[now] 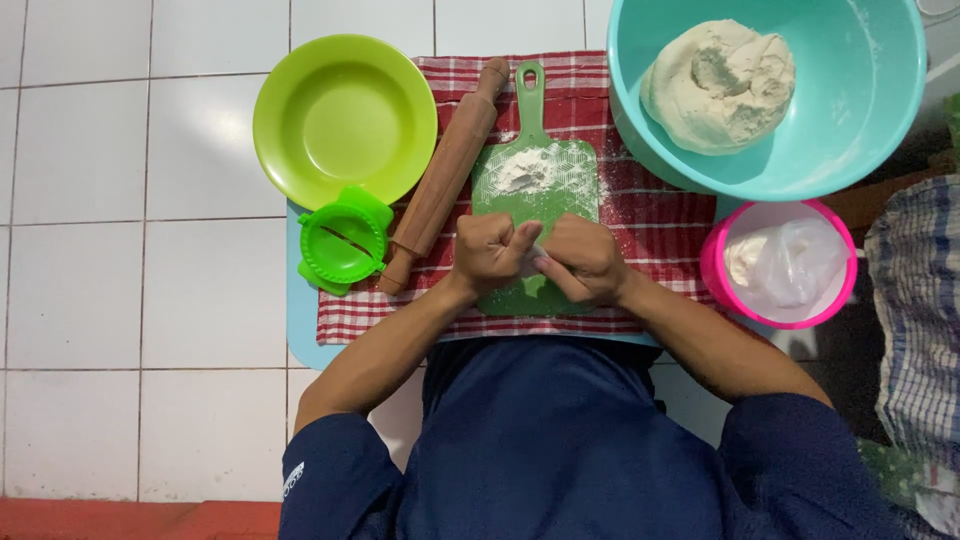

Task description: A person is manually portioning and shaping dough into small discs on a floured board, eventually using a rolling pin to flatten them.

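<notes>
My left hand [488, 250] and my right hand [588, 262] meet over the lower half of a green cutting board [540, 190]. Both have their fingers curled, and they press together on a small pale piece of dough [535, 260] that barely shows between them. A small heap of white flour [522, 172] lies on the board just beyond my hands. A wooden rolling pin [445, 175] lies slanted right beside my left hand.
A red checked cloth [650, 215] on a light blue mat [300, 345] covers white floor tiles. A green plate [345, 115] and green dumpling press [343, 243] lie left. A teal bowl [860, 110] with a dough ball [718, 85] and a pink bowl [712, 265] holding a plastic bag [790, 265] stand right.
</notes>
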